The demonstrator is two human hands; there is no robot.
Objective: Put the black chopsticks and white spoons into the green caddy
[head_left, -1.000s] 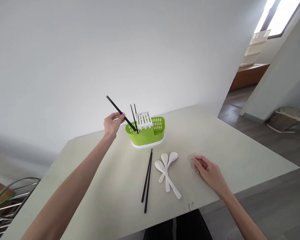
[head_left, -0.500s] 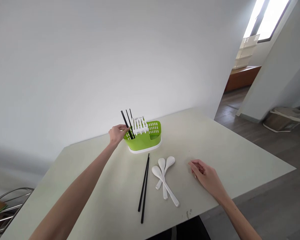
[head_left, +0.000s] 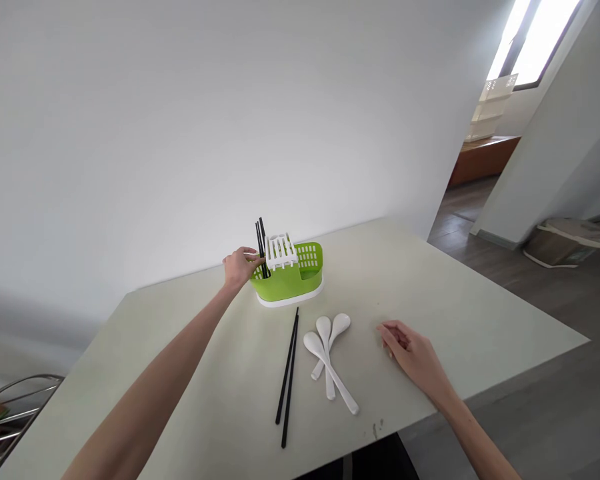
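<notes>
At the left end of a green utensil basket [head_left: 280,288], my left hand [head_left: 239,268] has its thumb and fingers closed on black chopsticks [head_left: 261,240]. These stand nearly upright in the left compartment, bunched against a white slatted rack [head_left: 281,252] at the basket's middle. How many of them the fingers grip is hard to see. My right hand [head_left: 403,343] rests on the table with curled fingers and nothing visible in them. To its left lie three white spoons [head_left: 333,373], crossed over each other. Farther left, a pair of black chopsticks [head_left: 289,377] lies on the tabletop.
The pale table [head_left: 410,280] stands against a white wall [head_left: 230,120]. A metal-framed chair [head_left: 25,413] is at the lower left. Beyond the table's right side, a lidded bin [head_left: 563,243] sits on the wooden floor. Dark marks [head_left: 377,428] show near the front edge.
My left hand has shifted slightly right. The chopsticks in the basket have swung from leaning left to nearly upright, close together beside the white rack. My right hand stays put.
</notes>
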